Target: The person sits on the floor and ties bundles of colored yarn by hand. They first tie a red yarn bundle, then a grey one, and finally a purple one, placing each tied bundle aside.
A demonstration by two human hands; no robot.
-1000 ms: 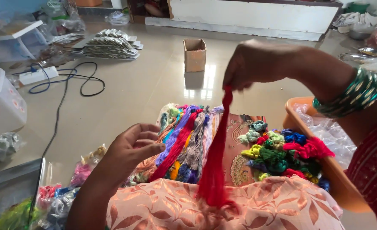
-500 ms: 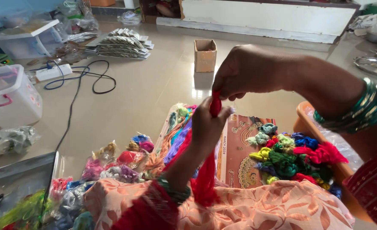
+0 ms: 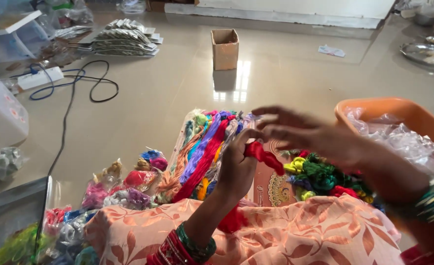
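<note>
1. Left hand (image 3: 236, 167) is closed around a red thread bundle (image 3: 263, 156). The thumb and fingers pinch its upper end, so the rest can hang down past the wrist to the lap.
2. Right hand (image 3: 300, 132) hovers just at 2 o'clock of the left, fingers spread and loose, gripping nothing. It is motion-blurred, so whether a fingertip brushes the red thread is hard to tell.
3. The red thread bundle sits mid-frame over the lap. Its tail shows again at 6 o'clock of the left hand, against the peach floral cloth (image 3: 305, 235) on the knees, which likely serves as a soft working pad.
4. At 11 o'clock of the left hand, long multicoloured skeins (image 3: 202, 147) lie fanned side by side, probably so each colour can be picked out.
5. At 3 o'clock of the left hand is a heap of small knotted thread bundles (image 3: 320, 174), green, yellow, blue and red, resting on a printed card (image 3: 276, 189).
6. An orange tub (image 3: 398, 110) with crumpled clear plastic stands at 2 o'clock, within reach of the right arm.
7. Bagged thread packets (image 3: 124, 184) lie on the floor (image 3: 178, 88) at 9 o'clock. A small cardboard box (image 3: 225, 48) stands at 12 o'clock, well apart.
</note>
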